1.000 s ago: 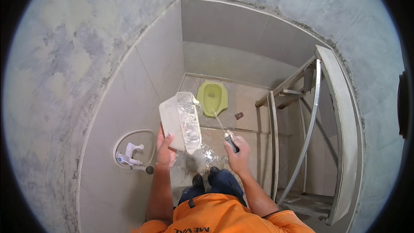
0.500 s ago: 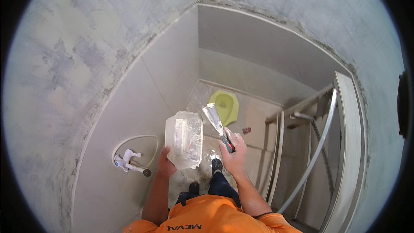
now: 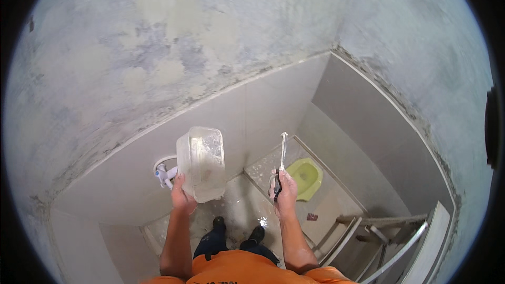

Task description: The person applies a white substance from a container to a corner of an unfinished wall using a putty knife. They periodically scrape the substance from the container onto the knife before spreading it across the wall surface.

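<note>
My left hand grips the lower left side of a clear plastic tub, whose inside is smeared with white residue. To its right, my right hand is closed round the dark handle of a putty knife. The blade points up and away and shows nearly edge-on, with white filler on it. White smears mark the fingers of my right hand. Ahead of both hands rises the patchy grey plastered wall, above a band of smooth tiles.
A yellow-green squat toilet is set in the floor at right. A white tap with a hose sticks out from the left tiles. A metal ladder leans at lower right. A small reddish piece lies on the floor.
My view has swung left toward the plastered wall. The tub is now further left, and the putty knife has turned from showing its flat blade to nearly edge-on.
</note>
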The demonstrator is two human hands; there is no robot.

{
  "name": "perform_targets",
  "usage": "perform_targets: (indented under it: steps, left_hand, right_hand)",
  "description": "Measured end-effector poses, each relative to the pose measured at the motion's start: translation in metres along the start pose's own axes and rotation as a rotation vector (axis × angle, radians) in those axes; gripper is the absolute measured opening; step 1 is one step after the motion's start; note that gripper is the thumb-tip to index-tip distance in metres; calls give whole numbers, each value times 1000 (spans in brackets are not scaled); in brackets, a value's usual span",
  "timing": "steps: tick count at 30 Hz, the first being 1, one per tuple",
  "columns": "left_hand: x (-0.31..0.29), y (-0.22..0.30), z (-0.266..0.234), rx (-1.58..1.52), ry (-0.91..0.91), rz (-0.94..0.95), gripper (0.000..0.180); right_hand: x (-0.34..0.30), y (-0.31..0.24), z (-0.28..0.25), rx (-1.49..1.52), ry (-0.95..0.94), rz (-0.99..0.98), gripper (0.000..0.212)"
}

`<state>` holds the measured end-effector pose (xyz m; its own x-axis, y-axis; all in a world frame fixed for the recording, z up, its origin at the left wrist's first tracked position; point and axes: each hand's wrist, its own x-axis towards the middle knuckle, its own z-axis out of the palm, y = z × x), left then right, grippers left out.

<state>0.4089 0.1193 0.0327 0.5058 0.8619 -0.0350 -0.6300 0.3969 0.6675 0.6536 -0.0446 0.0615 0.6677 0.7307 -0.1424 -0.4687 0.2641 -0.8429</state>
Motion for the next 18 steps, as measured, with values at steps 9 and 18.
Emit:
perform_targets:
  steps: [9,18]
  left_hand:
    - [13,76,10,2,-35,224,64]
    - [-7,131,-34,-57,104,357,68]
  right_hand:
    - [49,-5,139,-277,-335,10,37]
    - [167,40,286,-1020,-10,-529,47]
